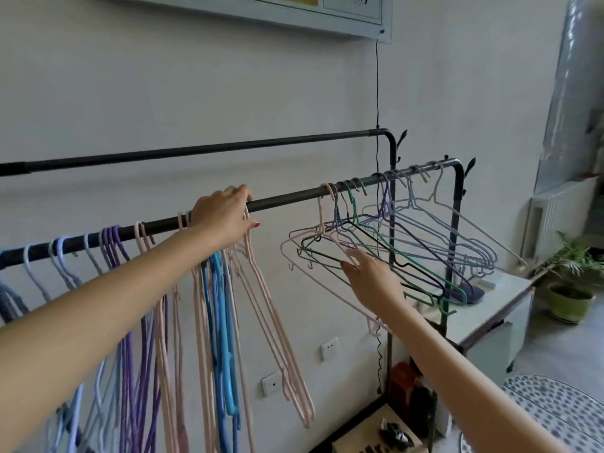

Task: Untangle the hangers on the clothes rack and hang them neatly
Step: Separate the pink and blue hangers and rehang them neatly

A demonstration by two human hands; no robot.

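A black clothes rack has a front rail [287,199] and a higher back rail [196,150]. Several pink, blue and purple hangers [209,308] hang straight down along the rail's left half. My left hand [225,217] rests on the front rail, fingers pinched on the hook of a pink hanger [277,338]. To the right, a tangled cluster of pink, green, black and lilac hangers [385,243] hangs tilted out sideways. My right hand [369,276] reaches into this cluster, fingers on the pink and black hanger wires.
A white cabinet [490,308] stands beyond the rack's right end, a potted plant [570,289] past it. A black cable [377,93] hangs down the wall. Wall sockets [328,349], a red item and a box sit low near the rack's foot. A dotted rug [555,410] lies at right.
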